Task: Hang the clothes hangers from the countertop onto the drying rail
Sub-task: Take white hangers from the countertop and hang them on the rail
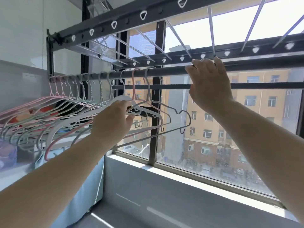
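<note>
Head view, left hand (111, 120) gripping flat hanger (120, 97), right hand (209, 83) gripping rail (171, 70)

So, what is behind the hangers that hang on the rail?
Behind the hangers: orange and dark things, too blurred to name, then the window and a yellow building. The left hand covers part.

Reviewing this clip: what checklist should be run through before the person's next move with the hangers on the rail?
1. Grip of right hand on drying rail: ok, fingers curled over it.
2. Grip of left hand on white hanger: ok.
3. Hook of grey hanger over the rail: ok.
4. Hook of pink hanger over the rail: ok.
5. Bare rail between grey hanger and right hand: ok.
6. More hangers waiting to be hung: cannot tell.
</note>
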The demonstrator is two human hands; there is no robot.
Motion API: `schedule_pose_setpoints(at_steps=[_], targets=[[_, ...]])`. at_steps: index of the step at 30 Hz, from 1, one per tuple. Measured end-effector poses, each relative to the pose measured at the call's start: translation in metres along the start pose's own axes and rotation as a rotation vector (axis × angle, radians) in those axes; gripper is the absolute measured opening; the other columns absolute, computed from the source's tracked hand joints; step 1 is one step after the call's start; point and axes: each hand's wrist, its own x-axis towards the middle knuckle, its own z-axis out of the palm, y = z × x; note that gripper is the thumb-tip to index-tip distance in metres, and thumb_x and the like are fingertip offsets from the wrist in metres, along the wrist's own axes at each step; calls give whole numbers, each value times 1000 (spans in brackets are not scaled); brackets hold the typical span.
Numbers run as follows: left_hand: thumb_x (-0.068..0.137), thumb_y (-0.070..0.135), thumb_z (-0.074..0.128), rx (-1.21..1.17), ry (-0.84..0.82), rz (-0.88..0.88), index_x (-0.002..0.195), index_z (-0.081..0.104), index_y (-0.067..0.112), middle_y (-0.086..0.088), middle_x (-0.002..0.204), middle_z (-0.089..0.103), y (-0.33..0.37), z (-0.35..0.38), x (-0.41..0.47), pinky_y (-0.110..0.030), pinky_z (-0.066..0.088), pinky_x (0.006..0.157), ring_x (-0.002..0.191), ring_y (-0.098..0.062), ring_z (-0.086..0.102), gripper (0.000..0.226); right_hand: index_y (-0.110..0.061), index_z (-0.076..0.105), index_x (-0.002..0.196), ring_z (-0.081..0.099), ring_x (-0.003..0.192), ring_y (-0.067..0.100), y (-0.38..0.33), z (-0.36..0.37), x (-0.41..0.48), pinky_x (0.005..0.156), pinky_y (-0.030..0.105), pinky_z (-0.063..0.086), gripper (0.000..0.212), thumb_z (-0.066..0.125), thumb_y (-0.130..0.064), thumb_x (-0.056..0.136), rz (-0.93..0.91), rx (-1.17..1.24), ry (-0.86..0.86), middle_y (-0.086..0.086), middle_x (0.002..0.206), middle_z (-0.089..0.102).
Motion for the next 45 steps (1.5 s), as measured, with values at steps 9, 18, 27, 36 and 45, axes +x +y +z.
schedule_pose_setpoints(at_steps=[9, 18, 27, 36, 45], targets=[[76, 26, 40, 52, 59, 235, 93, 63, 1, -16, 95, 67, 2, 6, -15, -33, 47, 84, 92, -35, 64, 38, -3, 66, 92, 65, 97, 35, -3, -6, -16, 90, 50, 47, 37, 37, -8, 69, -33, 9, 24, 17, 102, 67], [89, 20, 49, -188, -45, 170, 106, 64, 12, -3, 99, 69, 51, 18, -42, -23, 37, 75, 92, -23, 61, 24, -5, 69, 87, 66, 89, 32, 21, -26, -55, 85, 43, 51, 27, 70, -1, 60, -21, 34, -70, 12, 93, 70], [91, 23, 47, -435, -413, 195, 102, 66, 20, -2, 103, 69, 215, 68, -86, -23, 39, 75, 96, -22, 61, 21, -15, 57, 116, 60, 100, 23, 151, -138, -178, 87, 30, 42, 29, 35, -17, 97, 136, -45, -848, 3, 110, 65], [91, 24, 42, -652, -679, 382, 91, 65, 27, -4, 103, 68, 447, 75, -178, -25, 36, 69, 92, -26, 58, 23, -14, 58, 109, 56, 103, 26, 316, -338, -336, 69, 25, 32, 27, 34, -17, 96, 639, -307, -1240, 6, 113, 63], [93, 27, 40, -858, -942, 693, 107, 61, 29, 3, 109, 65, 647, 66, -303, -22, 40, 74, 100, -20, 60, 26, -21, 53, 89, 43, 77, 19, 403, -515, -446, 54, 25, 29, 17, 37, -17, 94, 1061, -628, -1265, 3, 90, 58]])
